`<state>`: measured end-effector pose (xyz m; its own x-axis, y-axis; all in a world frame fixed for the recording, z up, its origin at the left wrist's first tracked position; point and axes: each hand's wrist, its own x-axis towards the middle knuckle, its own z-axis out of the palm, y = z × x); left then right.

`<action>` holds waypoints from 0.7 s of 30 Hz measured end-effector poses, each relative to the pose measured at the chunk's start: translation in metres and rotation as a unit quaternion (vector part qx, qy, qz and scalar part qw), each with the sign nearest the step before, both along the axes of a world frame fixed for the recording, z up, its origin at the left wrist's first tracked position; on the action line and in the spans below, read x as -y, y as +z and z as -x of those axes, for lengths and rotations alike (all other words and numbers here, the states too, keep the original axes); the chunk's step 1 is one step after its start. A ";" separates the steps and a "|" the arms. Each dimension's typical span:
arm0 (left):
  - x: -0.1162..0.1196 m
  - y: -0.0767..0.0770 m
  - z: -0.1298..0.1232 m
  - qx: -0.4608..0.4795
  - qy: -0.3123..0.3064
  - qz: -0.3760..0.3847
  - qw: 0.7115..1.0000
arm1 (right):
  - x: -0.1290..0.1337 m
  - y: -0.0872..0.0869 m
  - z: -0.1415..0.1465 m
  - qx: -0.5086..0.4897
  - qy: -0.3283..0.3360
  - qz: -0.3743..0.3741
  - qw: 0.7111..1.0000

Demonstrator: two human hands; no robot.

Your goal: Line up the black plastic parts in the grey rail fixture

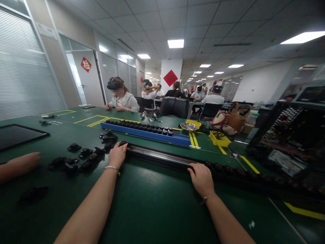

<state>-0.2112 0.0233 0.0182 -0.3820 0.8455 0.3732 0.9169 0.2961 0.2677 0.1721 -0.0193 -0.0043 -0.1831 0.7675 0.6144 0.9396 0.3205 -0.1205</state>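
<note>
A long black rail (pixel 157 156) with a shiny metal channel lies across the green table in front of me. Its right stretch carries a row of small black parts (pixel 238 171). At the rail's left end, my left hand (pixel 118 155) is closed, its fingertips around a small black part (pixel 123 143), partly hidden by them. My right hand (pixel 202 178) grips the rail where the bare channel meets the row, thumb on the near side and fingers over the top. Loose black parts (pixel 85 153) lie left of my left hand.
Behind the rail stands a blue tray (pixel 149 134) holding rows of black parts. A metal bowl (pixel 189 126) and a yellow bin (pixel 219 139) sit at the back right. An open computer case (pixel 281 135) stands right. Another person's hand (pixel 29 164) rests at left.
</note>
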 end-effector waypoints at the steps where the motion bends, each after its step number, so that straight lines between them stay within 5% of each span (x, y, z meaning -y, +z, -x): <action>1: 0.000 0.000 0.000 0.004 0.000 -0.002 1.000 | 0.000 0.000 0.000 0.000 -0.001 -0.001 1.000; 21: -0.018 -0.014 0.030 0.055 -0.058 -0.102 0.992 | -0.002 -0.004 -0.001 -0.004 0.008 -0.010 1.000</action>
